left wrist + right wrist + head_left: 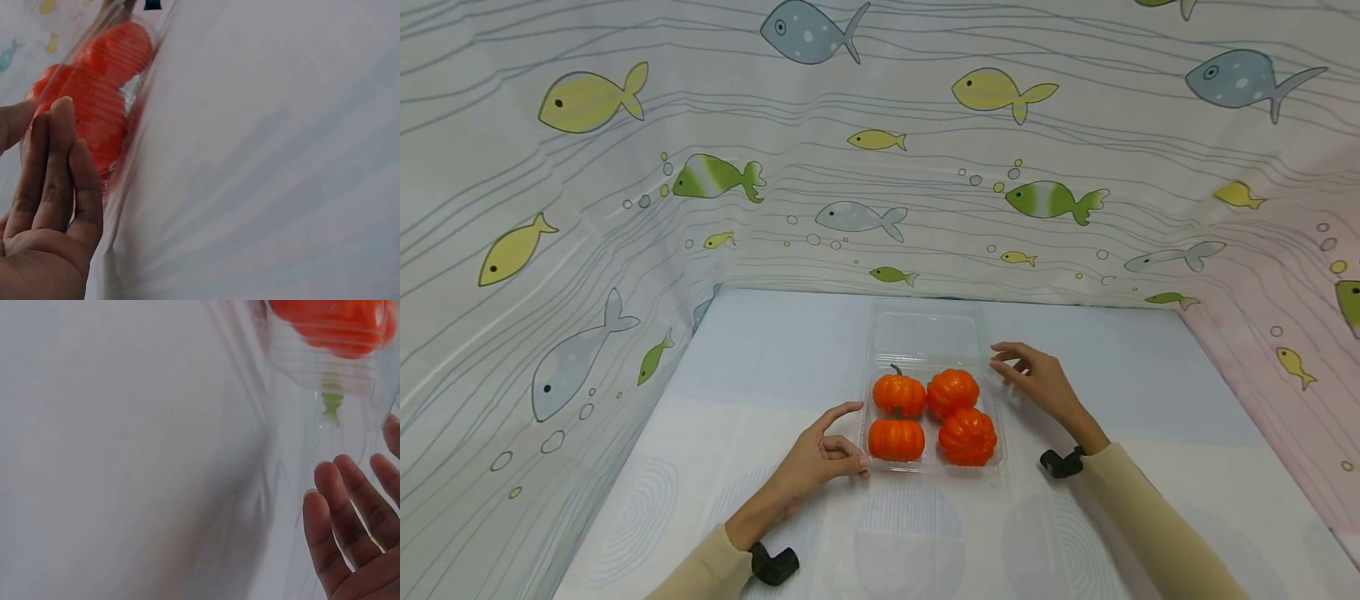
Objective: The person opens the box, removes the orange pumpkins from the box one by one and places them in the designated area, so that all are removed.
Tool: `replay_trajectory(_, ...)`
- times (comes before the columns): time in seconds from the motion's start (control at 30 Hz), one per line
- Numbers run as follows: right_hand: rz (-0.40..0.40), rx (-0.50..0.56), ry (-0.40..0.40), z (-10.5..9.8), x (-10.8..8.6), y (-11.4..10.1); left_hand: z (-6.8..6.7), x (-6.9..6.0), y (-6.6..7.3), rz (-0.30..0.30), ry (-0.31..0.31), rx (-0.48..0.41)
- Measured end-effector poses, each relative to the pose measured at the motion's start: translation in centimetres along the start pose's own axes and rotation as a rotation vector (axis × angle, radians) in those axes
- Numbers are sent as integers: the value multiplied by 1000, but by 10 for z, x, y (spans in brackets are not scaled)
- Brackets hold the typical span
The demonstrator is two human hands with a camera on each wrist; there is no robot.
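Note:
Several small orange pumpkins (pixel 967 437) sit in a clear plastic clamshell box (pixel 917 468). The two on the left show green stems; those on the right show none. The box's clear lid (pixel 928 333) lies folded back toward the far wall. My left hand (pixel 820 454) is at the near left side of the box, thumb by its corner and index finger extended along the side. The left wrist view shows its fingers (pixel 59 156) fairly straight against the clear wall. Beside the right edge near the hinge, my right hand (pixel 1037 379) has loosely bent fingers (pixel 340 519) holding nothing.
A white table (pixel 760 358) with faint printed patterns bears the box. Fish-printed fabric (pixel 925 208) hangs behind it and along both sides. Black wrist devices (pixel 775 564) are on both arms, below beige sleeves.

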State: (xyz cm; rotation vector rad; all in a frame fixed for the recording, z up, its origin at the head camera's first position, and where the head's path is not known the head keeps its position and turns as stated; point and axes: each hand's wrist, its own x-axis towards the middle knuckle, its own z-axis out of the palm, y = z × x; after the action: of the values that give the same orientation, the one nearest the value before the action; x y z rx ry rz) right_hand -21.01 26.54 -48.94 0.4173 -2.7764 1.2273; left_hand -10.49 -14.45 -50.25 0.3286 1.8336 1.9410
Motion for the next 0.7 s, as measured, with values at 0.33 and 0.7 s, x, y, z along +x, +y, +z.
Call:
replay_trajectory(0.33, -24, 32, -34, -3, -32, -6, 0, 1, 1, -4, -11, 1)
replay_trajectory(0.7, -61, 102, -119, -5, -66, -12, -3, 2, 0, 1, -22, 23)
